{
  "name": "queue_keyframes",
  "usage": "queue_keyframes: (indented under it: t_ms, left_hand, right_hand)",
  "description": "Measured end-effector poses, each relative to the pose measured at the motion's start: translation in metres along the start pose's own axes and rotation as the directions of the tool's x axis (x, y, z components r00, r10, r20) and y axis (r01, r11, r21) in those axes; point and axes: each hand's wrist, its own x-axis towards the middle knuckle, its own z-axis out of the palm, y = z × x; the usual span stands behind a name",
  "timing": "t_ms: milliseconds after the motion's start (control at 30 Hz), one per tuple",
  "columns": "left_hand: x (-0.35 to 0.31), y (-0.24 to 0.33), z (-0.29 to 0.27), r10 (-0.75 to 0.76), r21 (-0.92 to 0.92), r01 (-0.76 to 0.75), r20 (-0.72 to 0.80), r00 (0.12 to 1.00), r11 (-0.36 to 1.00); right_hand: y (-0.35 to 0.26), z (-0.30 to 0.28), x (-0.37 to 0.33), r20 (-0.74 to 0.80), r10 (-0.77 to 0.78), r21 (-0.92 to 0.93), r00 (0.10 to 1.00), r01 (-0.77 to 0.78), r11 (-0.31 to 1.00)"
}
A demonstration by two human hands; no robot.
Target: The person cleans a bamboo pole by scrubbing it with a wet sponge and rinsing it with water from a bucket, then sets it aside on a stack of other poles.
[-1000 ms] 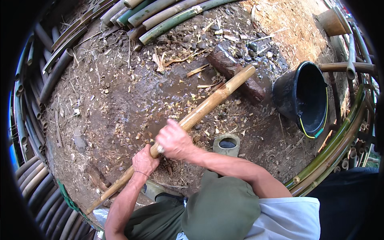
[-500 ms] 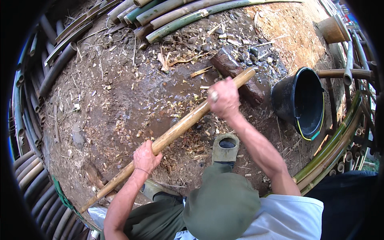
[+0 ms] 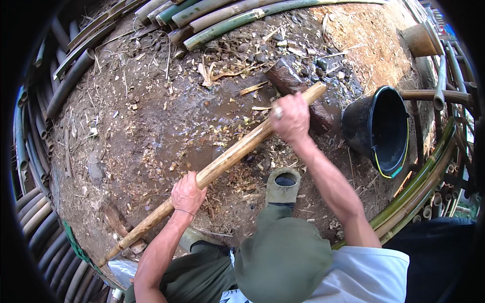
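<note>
A long, pale brown pole slants across the view, from the lower left up to the right. Near its upper end, my right hand is wrapped round it, with a ring on one finger. Further down, my left hand also grips the pole, its fingers closed over the top. The pole's upper end lies over a short, dark, wet log in the view; whether they touch, I cannot tell. The thin lower end reaches toward the edge of the ground beside a clear plastic bag.
A black bucket with a yellow-green handle lies tipped at the right. Bamboo poles line the far side, and stacked poles border the left. My foot is on muddy ground strewn with wood chips.
Both hands and the pole have shifted slightly up and to the right. My right hand has turned a little on the pole. The bucket and log stay in place.
</note>
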Motion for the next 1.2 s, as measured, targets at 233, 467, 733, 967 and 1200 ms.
queue_keyframes:
  t_ms: [233, 467, 733, 967, 1200]
  left_hand:
    - [-0.009, -0.005, 0.006, 0.028, 0.060, -0.024, -0.056, 0.998, 0.998]
    - [0.002, 0.004, -0.010, -0.065, -0.027, 0.067, 0.073, 0.995, 0.997]
    - [0.016, -0.023, -0.063, -0.071, 0.097, 0.022, 0.536, 0.841, 0.995]
    - [-0.017, -0.027, -0.007, -0.091, 0.003, 0.091, 0.016, 0.996, 0.996]
    - [0.032, -0.035, -0.047, -0.058, -0.116, 0.135, 0.509, 0.859, 0.984]
  right_hand:
    - [-0.154, 0.022, -0.056, 0.106, -0.300, 0.429, 0.948, 0.228, 0.874]
    - [0.007, -0.004, 0.000, 0.077, -0.038, 0.127, 0.996, 0.028, 0.992]
    - [-0.100, 0.010, -0.048, 0.075, -0.274, 0.337, 0.959, 0.234, 0.912]
    - [0.000, 0.016, -0.020, -0.114, -0.160, 0.245, 0.981, 0.184, 0.952]
    - [0.135, -0.014, 0.034, 0.216, 0.466, 0.311, 0.858, -0.513, 0.800]
